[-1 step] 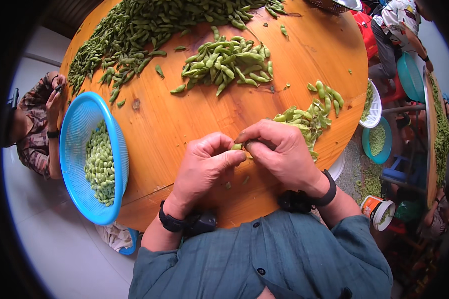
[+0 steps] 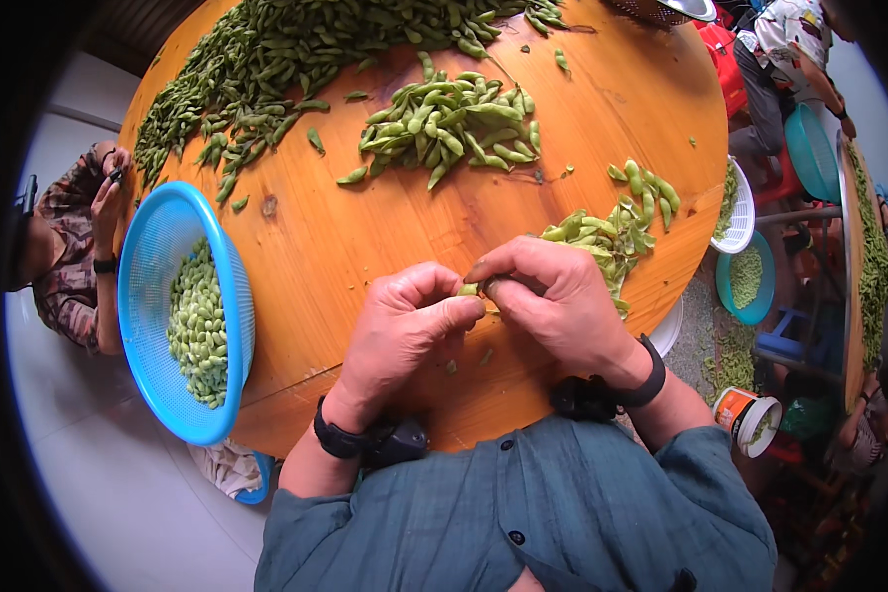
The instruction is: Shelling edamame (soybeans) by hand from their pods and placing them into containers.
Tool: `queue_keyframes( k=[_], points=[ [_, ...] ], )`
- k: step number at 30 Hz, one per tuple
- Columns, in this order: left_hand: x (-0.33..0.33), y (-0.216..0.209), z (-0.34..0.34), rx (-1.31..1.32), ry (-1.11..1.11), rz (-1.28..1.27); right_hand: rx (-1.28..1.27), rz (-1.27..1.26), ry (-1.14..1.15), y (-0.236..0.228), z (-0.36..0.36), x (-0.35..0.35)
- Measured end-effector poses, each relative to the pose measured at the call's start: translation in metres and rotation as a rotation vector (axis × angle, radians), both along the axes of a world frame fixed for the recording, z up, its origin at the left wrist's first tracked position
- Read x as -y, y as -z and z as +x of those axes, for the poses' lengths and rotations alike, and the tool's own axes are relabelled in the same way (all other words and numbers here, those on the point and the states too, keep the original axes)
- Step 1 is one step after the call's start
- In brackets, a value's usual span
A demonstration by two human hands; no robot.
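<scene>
My left hand [image 2: 405,321] and my right hand [image 2: 562,294] meet above the near part of the round wooden table [image 2: 316,247]. Between their pinched fingertips is a small green soybean pod [image 2: 468,290], mostly covered by the fingers. Beyond them lies a small heap of plump soybean pods [image 2: 454,128]. Flattened, split pods [image 2: 602,237] are spread just past my right hand. On the left stands a blue mesh basket [image 2: 146,296] that holds shelled green soybeans [image 2: 197,331].
A large mound of pods [image 2: 286,49] covers the table's far left. Another person [image 2: 74,227] is at the left edge, hands raised. On the right are a white basket [image 2: 740,212], a teal basin [image 2: 760,281], a bucket [image 2: 750,419] and a second table with pods [image 2: 873,266].
</scene>
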State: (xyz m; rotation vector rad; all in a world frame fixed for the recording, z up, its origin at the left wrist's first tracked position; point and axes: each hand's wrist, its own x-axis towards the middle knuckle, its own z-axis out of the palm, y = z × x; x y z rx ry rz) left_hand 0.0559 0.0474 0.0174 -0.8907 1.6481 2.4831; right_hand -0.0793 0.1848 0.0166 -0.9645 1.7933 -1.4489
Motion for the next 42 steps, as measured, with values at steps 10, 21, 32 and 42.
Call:
queue_keyframes(
  k=[10,21,32,42],
  points=[
    [0.007,0.008,0.004,-0.076,-0.091,0.139,0.39,0.061,0.021,-0.005,-0.005,-0.002],
    [0.009,0.005,0.002,-0.203,-0.023,0.276,0.269,0.08,-0.03,-0.007,-0.005,-0.007],
    [-0.008,0.003,-0.002,-0.113,0.028,0.023,0.487,0.03,-0.075,-0.008,-0.004,-0.001],
    [-0.014,-0.004,-0.002,-0.101,-0.054,-0.114,0.117,-0.01,-0.052,0.01,0.003,0.003]
  ],
)
